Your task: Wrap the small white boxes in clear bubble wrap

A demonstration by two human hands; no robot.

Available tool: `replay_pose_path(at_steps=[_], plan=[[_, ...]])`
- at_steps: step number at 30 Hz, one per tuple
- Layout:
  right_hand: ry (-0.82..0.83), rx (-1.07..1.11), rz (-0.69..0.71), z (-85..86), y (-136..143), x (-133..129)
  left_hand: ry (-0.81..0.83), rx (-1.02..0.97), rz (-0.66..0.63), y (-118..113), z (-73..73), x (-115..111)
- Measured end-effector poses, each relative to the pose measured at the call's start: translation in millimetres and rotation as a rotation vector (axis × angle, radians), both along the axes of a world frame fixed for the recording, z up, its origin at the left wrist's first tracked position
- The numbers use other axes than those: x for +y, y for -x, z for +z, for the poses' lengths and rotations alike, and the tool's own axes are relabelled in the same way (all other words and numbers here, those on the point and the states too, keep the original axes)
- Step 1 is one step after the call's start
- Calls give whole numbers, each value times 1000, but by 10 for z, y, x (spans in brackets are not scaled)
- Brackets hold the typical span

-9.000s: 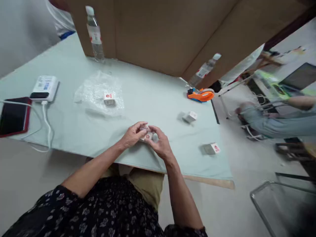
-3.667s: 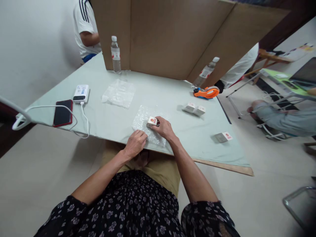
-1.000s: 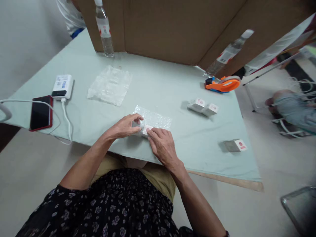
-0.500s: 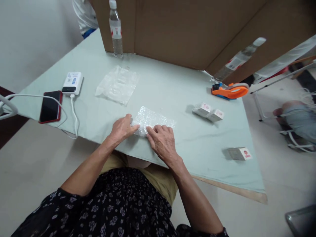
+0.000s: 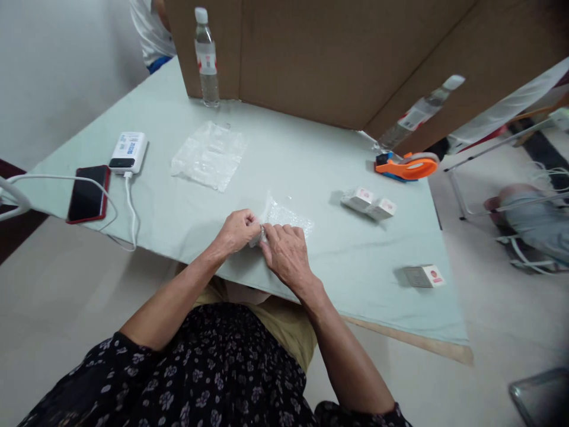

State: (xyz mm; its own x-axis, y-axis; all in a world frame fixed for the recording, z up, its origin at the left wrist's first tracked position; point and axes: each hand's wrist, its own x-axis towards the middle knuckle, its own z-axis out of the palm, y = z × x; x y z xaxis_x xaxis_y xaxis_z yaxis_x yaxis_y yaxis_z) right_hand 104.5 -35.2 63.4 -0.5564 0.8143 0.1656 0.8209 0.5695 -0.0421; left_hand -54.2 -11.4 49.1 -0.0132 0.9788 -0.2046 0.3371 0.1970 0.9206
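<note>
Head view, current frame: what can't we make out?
All in the head view:
- What the bubble wrap covers at the fingertips: hidden by the left hand and right hand.
- Print on the lone small box: too small.
- Most of the person in white: cut off by the top edge, blocked by the cardboard.
- Rest of the metal frame: cut off lower right.

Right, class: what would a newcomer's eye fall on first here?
Probably the orange tape dispenser, bright against the pale table near its far right corner. Next, the tall brown cardboard panel along the back. Then, near the front, the left hand and right hand, close together on bubble wrap.
</note>
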Motion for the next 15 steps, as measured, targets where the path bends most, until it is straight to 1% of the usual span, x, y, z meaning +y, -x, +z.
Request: replay_pose_path(at_steps=[3, 5, 9, 11, 13, 15], plan=[[-8, 103, -37, -30, -11, -16, 40, -67, -52, -78, 29, -18], [-13, 171, -49, -38, -24, -44, 37, -23, -105, -87, 84, -36], [-5, 269, -64, -39, -71, -154, -20, 117, -310, -13, 252, -87], [7, 299, -67, -50, -100, -219, -68, 149, -423, 40, 316, -109], [15, 322, -69, -70, -128, -267, -119, 175, -517, 80, 341, -122], [16, 326, -64, -95, -153, -285, -193, 253, -574, 97, 320, -128]])
